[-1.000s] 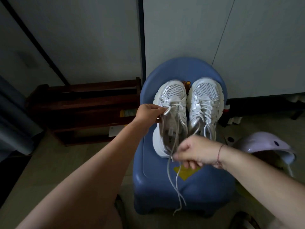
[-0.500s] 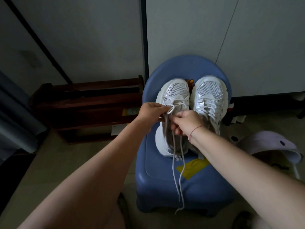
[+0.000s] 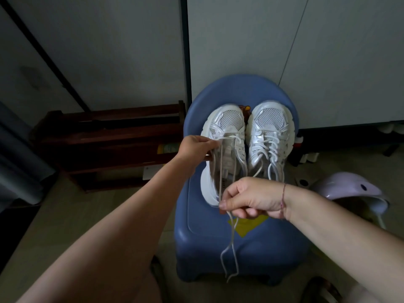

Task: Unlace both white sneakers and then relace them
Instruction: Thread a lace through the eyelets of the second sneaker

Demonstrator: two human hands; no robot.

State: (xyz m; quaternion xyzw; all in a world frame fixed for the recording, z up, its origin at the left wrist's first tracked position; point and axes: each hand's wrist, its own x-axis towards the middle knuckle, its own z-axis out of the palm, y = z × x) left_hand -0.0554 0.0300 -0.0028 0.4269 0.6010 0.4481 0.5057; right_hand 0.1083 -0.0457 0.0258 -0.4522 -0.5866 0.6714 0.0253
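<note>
Right hand [image 3: 249, 200]: closed in a thumb-and-forefinger pinch on the doubled lace [image 3: 221, 171], just over the heel of the partly unlaced sneaker [image 3: 225, 125]. The loose tails hang down past the front edge of the blue stool [image 3: 218, 248]. Left hand [image 3: 196, 147]: fingers curled on the same lace at the toe-end eyelets, bracing the shoe. The second sneaker [image 3: 271, 127] sits just beside it, fully laced, both toes toward the wall. My judgement: the lace is light, limp and thin, so I would take hold close to an eyelet and pull straight. The shoe is light and may slide on smooth plastic unless braced. Room: wall close behind the toes, wooden rack [image 3: 98, 136] on the left, lavender plastic object [image 3: 349, 186] on the right. Open space lies toward me.
</note>
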